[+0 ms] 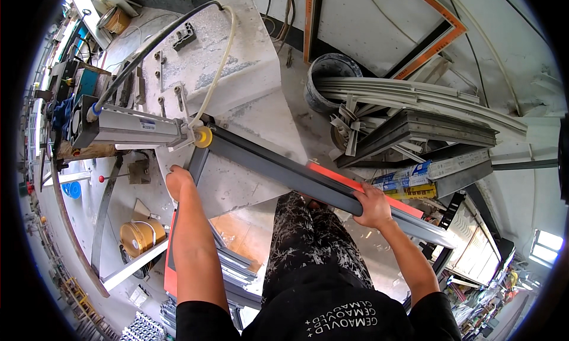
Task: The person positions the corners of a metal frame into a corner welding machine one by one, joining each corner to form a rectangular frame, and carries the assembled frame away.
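A long dark grey metal profile (278,174) runs from the cylinder's yellow round pad (203,137) out to the lower right, with a red-orange strip along part of it. My right hand (373,206) is wrapped round this bar toward its far end. A shorter grey profile (198,163) meets it at an angle by the pad and slants down toward me. My left hand (178,182) is closed on that piece, its fingers partly hidden. The silver pneumatic cylinder (133,130) lies level on the worn white metal table (246,121), its pad touching or very near the corner.
Bolts and clamps (178,93) sit on the table; a black hose (160,32) arches above. Behind to the right stand a grey bucket (332,74), stacked long profiles (427,95) and orange-edged frames (438,47). A round tan container (142,237) is on the floor at left.
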The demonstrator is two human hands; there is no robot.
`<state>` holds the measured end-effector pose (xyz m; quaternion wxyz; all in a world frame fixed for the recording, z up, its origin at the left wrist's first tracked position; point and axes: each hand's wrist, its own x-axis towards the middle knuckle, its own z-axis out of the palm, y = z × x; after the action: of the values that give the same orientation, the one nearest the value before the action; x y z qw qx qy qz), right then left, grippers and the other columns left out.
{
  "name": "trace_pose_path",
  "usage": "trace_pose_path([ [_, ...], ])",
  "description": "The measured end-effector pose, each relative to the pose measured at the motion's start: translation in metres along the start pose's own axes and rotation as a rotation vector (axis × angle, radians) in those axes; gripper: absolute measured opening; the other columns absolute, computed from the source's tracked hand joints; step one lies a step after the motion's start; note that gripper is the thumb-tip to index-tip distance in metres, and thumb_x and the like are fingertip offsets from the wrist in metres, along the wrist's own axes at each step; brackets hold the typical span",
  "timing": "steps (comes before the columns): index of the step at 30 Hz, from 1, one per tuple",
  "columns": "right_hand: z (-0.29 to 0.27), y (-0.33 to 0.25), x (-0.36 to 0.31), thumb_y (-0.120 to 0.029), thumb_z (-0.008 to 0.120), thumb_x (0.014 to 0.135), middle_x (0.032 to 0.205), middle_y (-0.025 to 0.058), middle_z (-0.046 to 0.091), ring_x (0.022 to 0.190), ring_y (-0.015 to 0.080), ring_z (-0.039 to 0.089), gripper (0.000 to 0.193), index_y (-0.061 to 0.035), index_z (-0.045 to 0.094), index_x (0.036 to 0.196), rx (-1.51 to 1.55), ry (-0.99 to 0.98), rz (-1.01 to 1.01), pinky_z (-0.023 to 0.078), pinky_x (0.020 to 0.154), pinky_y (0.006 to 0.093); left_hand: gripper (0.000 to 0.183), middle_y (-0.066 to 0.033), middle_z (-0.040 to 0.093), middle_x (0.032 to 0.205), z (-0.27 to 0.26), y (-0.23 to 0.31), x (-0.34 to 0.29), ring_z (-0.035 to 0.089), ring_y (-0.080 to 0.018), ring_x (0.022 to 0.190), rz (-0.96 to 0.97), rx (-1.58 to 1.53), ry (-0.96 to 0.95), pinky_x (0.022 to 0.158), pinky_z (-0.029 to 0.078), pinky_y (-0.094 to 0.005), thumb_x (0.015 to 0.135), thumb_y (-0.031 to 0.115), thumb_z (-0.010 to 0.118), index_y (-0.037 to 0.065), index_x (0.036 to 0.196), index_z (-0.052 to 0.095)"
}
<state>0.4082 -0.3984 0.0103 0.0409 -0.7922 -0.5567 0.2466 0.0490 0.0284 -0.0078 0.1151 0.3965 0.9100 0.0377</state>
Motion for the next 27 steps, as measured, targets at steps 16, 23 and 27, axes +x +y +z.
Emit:
trace_pose_path([
  [16, -0.001, 0.000, -0.001, -0.033, 0.079, 0.063, 0.142, 0.0273, 0.049, 0.130, 0.0418, 0.049, 0.067, -0.0103, 0.061, 0.124, -0.007, -0.016, 0.002, 0.038, 0.111, 0.0488, 0.058, -0.0255, 0.070, 0.109, -0.003, 0.000, -0.004, 0.067, -0.0440, 0.102, 0.021, -0.021, -0.007, 0.091, 0.052, -0.0510, 0.096, 0.042, 0.038, -0.003, 0.105, 0.073],
  [23, -0.003, -0.002, 0.000, -0.034, 0.078, 0.064, 0.142, 0.0274, 0.049, 0.131, 0.0417, 0.049, 0.067, -0.0106, 0.061, 0.124, -0.001, -0.030, 0.014, 0.038, 0.111, 0.0489, 0.058, -0.0253, 0.070, 0.110, -0.005, 0.001, -0.007, 0.067, -0.0440, 0.102, 0.041, -0.007, 0.002, 0.091, 0.052, -0.0509, 0.095, 0.042, 0.038, -0.003, 0.104, 0.073],
  [27, -0.002, -0.001, 0.000, -0.034, 0.078, 0.065, 0.143, 0.0274, 0.049, 0.131, 0.0417, 0.049, 0.067, -0.0107, 0.061, 0.125, -0.012, -0.029, 0.016, 0.038, 0.111, 0.0490, 0.058, -0.0248, 0.070, 0.110, -0.003, 0.001, -0.004, 0.068, -0.0436, 0.102, 0.030, 0.004, -0.006, 0.091, 0.052, -0.0511, 0.095, 0.042, 0.038, -0.002, 0.105, 0.073],
])
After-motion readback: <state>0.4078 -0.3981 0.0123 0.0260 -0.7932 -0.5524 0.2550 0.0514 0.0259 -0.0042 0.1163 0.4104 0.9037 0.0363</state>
